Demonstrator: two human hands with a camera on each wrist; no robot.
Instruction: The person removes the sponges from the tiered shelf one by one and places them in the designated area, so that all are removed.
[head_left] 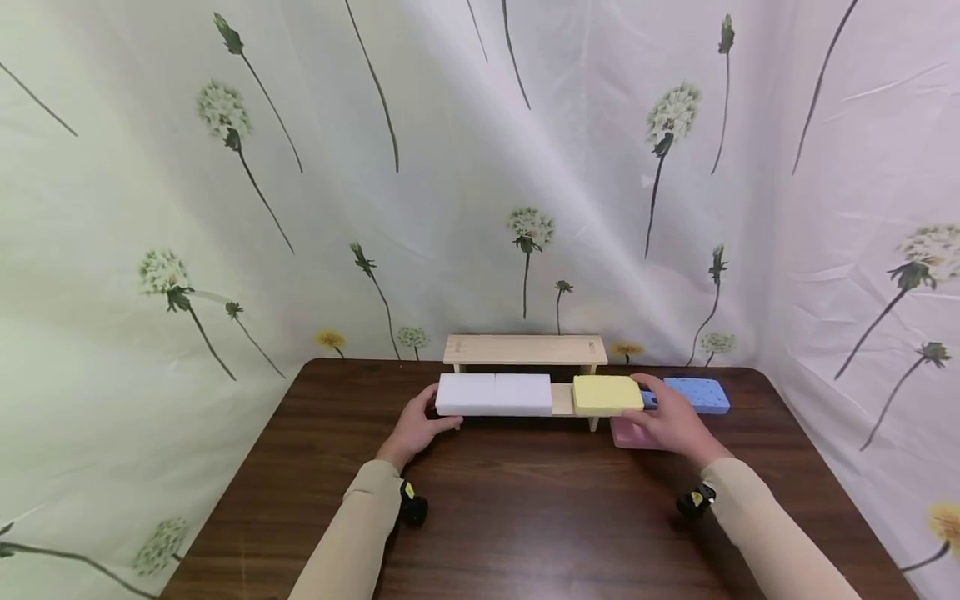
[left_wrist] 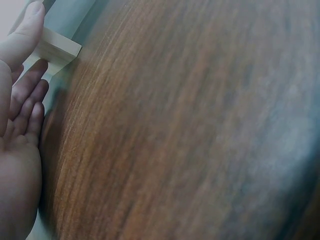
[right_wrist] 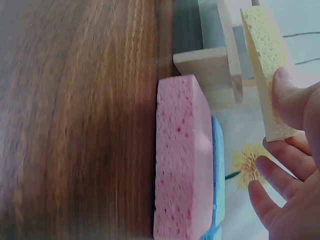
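Two white blocks [head_left: 491,393] sit end to end on the lower step of a pale wooden rack [head_left: 561,400]. My left hand [head_left: 416,423] grips the left end of the white row, thumb at the front. In the left wrist view, the other fingers [left_wrist: 31,95] curve loosely beside the rack's end. My right hand [head_left: 671,421] pinches a yellow sponge [head_left: 606,394] by its right end. A narrow gap shows between this sponge and the rack's plank in the right wrist view. Below it lies a pink sponge [right_wrist: 175,160], partly hidden by the hand in the head view.
A blue sponge [head_left: 697,395] lies behind the pink one, to the right of the rack. The rack's upper step [head_left: 525,350] stands at the back, close to a flower-printed cloth [head_left: 450,208]. Dark wood tabletop [head_left: 510,508] stretches between the forearms.
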